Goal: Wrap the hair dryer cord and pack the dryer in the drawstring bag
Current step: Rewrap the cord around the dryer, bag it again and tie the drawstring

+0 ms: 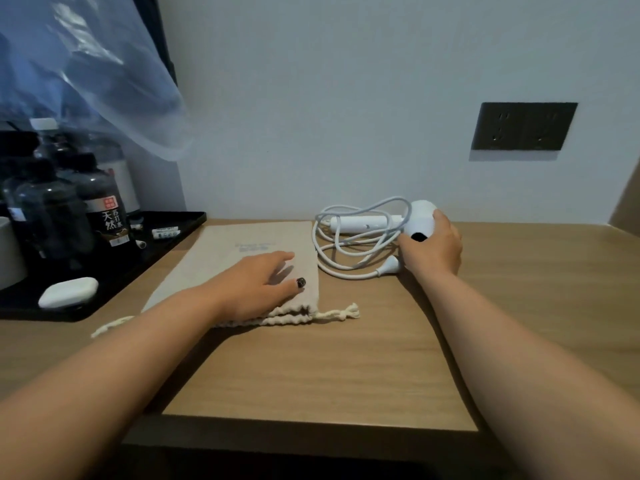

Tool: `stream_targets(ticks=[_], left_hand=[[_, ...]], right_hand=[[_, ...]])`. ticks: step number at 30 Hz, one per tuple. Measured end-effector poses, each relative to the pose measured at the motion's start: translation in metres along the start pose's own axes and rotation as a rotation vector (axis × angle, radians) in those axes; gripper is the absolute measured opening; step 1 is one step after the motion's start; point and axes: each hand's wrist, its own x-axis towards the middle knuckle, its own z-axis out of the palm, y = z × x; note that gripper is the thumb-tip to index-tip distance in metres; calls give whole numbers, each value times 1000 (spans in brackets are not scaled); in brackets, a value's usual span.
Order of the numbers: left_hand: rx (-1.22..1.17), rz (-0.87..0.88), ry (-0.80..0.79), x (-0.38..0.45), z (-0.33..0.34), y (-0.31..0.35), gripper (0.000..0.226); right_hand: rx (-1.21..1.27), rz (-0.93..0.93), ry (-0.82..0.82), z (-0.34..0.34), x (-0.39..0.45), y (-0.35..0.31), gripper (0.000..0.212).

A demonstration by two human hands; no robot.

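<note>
Fingers of the left hand (258,284) are laid flat on the beige cloth drawstring bag (221,258); beside it on the wooden desk (311,368), the white plastic hair dryer (417,221), amid its loosely coiled cord (346,251), is gripped by the right hand (434,245).

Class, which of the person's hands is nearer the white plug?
Right. The right hand grips the dryer just beside the plug; the left hand rests on the bag, farther left.
</note>
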Motion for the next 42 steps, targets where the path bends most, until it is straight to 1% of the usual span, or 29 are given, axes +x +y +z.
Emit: stream_targets(ticks=[3,6,9,11,13,16,19,21,24,26,28,30,32,34,35,37,40,41,42], left_hand=[[-64,57,156,11,7,18,60],[-112,119,233,25,14,41,58],[-223,146,321,40,18,56,55],[-299,152,364,49,23,57,56],[-359,159,369,55,31,53,57],[-410,185,373,56,35,48,57],[-483,207,436,56,30,42,54],[-536,178,480,56,23,39,51],[-553,151,590,56,12,35,50],[-554,173,642,55,4,33,55],[-584,199,657,54,0,34,59],[-629,217,667,53,-1,35,53],[-683,220,652,52,0,34,65],[-653,193,629,53,2,34,76],[-624,176,624,53,2,34,75],[-612,166,664,52,1,35,64],[-693,195,767,51,-7,31,52],[-710,196,775,51,-10,29,48],[-720,183,751,51,-12,25,46]], right_hand=[[28,-23,31,1,6,2,67],[115,-27,101,2,13,5,60],[223,-24,178,-2,20,7,56],[244,-82,224,-7,22,5,54],[238,-201,252,-10,20,0,52],[219,-426,299,-15,15,-10,54],[188,-662,351,-21,10,-24,57],[196,-799,377,-28,3,-37,58],[231,-979,416,-37,-11,-55,55],[258,-1063,448,-43,-17,-64,53],[270,-1102,486,-47,-21,-68,52],[267,-1108,501,-48,-23,-69,51],[294,-1067,478,-47,-24,-67,50],[322,-1023,455,-45,-24,-66,50],[328,-1016,448,-44,-24,-65,49],[338,-1020,435,-44,-24,-64,48],[407,-1022,389,-47,-27,-65,47],[437,-1024,370,-48,-29,-66,48],[461,-1031,354,-48,-31,-67,48]])
